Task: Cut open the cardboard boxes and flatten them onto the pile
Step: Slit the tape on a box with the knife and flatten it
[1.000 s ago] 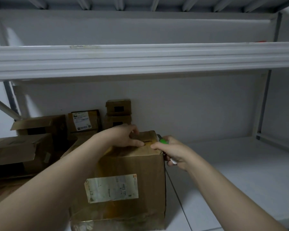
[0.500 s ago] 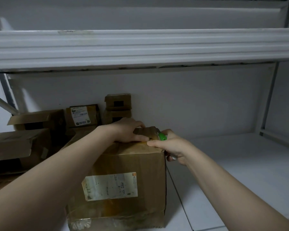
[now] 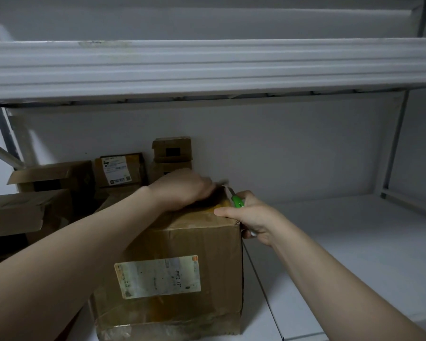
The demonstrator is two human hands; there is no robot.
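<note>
White shelving holds an upright box (image 3: 182,262); left hand (image 3: 182,187) presses its top, right hand (image 3: 253,217) grips an up-pointing green cutter (image 3: 237,201).

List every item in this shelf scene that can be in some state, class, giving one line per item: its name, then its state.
Front box: upright, its top not yet opened.
Green cutter: gripped, blade end out, at the box's top right edge.
Left hand: pressing on the box top, blurred.
Right hand: closed around the cutter.
Left rear boxes: flaps open.
Labelled rear box: upright, closed.
</note>
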